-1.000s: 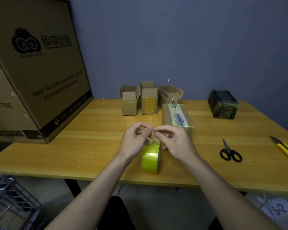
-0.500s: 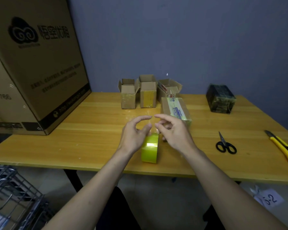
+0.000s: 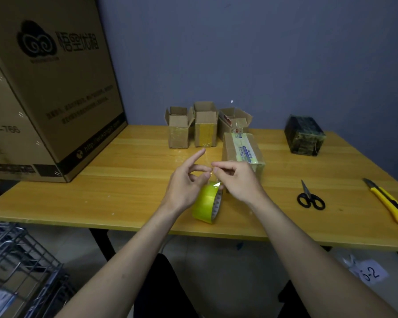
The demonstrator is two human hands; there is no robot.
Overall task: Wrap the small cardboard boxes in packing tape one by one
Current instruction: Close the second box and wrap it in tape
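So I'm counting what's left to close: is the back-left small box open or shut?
Open. The back-left small box stands upright, its top flaps raised.

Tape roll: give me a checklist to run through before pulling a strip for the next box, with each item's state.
1. Tape roll standing on edge on the table, between the hands: ok.
2. Free tape end pinched by the right hand: ok, the fingers are curled just above the roll.
3. Left hand steadying the roll: not ok, its fingers are spread and it grips nothing.
4. Closed box within reach behind the hands: ok.
5. Scissors at hand on the right: ok.
6. Strip free of twists or folds: cannot tell, the film is too clear to see.
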